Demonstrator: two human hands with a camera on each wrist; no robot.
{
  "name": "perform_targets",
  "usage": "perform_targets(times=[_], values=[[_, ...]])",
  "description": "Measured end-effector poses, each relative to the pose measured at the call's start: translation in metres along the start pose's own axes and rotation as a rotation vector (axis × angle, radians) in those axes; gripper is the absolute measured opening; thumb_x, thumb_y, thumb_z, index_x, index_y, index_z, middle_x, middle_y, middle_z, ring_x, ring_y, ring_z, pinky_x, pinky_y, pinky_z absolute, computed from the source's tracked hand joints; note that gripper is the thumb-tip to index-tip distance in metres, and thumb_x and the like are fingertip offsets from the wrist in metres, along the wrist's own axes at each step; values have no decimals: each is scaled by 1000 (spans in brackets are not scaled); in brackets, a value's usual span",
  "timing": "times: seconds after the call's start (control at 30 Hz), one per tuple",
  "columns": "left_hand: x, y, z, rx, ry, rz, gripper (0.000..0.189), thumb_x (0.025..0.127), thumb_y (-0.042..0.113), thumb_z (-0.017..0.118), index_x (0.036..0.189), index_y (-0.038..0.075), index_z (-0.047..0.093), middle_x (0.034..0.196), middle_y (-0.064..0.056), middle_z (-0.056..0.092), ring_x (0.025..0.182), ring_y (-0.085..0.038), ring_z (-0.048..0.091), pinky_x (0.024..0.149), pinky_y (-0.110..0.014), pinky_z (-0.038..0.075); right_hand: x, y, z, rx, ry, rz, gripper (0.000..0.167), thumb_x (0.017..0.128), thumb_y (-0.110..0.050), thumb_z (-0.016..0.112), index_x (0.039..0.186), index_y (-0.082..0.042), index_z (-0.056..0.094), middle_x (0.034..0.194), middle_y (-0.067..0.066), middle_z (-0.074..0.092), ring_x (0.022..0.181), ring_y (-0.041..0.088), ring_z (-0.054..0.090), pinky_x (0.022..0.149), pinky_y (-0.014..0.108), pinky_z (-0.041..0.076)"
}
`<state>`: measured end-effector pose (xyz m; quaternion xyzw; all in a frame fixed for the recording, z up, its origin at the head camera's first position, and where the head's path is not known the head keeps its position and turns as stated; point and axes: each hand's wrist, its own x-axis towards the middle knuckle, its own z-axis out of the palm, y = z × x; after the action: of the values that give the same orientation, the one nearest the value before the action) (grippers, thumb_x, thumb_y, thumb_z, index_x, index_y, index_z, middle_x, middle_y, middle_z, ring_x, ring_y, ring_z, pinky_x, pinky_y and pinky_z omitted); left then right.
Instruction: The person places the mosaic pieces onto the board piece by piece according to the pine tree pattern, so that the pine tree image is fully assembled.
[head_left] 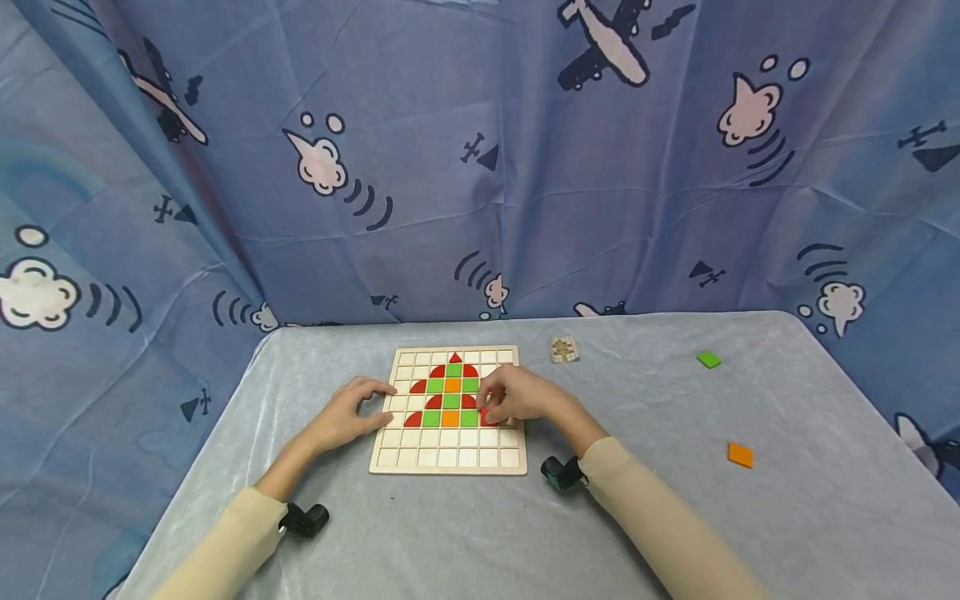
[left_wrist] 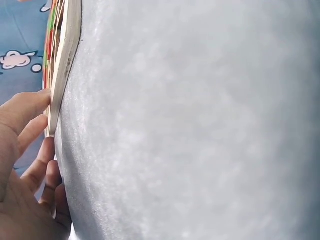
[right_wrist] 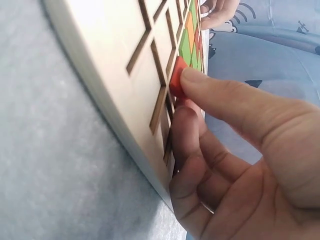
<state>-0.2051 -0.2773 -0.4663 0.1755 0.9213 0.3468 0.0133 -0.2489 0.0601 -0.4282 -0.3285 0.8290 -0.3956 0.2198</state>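
Observation:
A wooden grid board (head_left: 459, 457) lies on the table, holding red, green and orange tiles in a tree-like pattern. My left hand (head_left: 347, 412) rests at its left side, thumb and fingers spread and touching the edge; the left wrist view shows the fingers (left_wrist: 35, 170) against the board's rim (left_wrist: 64, 75). Over the right part of the board, my right hand (head_left: 520, 393) pinches a red tile (right_wrist: 177, 76) between thumb and fingertips. The tile is at the right end of the pattern's lowest row, beside a green tile (head_left: 468, 418). Part of it is hidden by the fingers.
A small patterned card (head_left: 565, 349) lies beyond the board's right corner. Farther right on the grey tablecloth (head_left: 637, 400) are a loose green tile (head_left: 708, 359) and an orange tile (head_left: 740, 455). A blue printed curtain (head_left: 420, 208) hangs behind the table.

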Motion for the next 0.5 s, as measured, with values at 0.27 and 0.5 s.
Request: perform_targets(times=[0.27, 0.5], values=[[0, 0, 0, -9, -1, -1, 38, 90, 15, 80, 126, 10, 68, 127, -14, 58, 113, -35, 53, 96, -54, 41, 0, 1, 1, -11, 8, 10, 14, 83, 7, 79, 90, -3, 73, 72, 3, 63, 60, 13, 55, 53, 27, 48], [1, -1, 0, -4, 0, -1, 38, 90, 17, 80, 126, 11, 68, 126, -12, 59, 112, -34, 54, 96, -54, 40, 1, 3, 1, -20, 14, 19, 13, 83, 4, 81, 89, -4, 73, 71, 3, 63, 57, 14, 56, 52, 27, 49]])
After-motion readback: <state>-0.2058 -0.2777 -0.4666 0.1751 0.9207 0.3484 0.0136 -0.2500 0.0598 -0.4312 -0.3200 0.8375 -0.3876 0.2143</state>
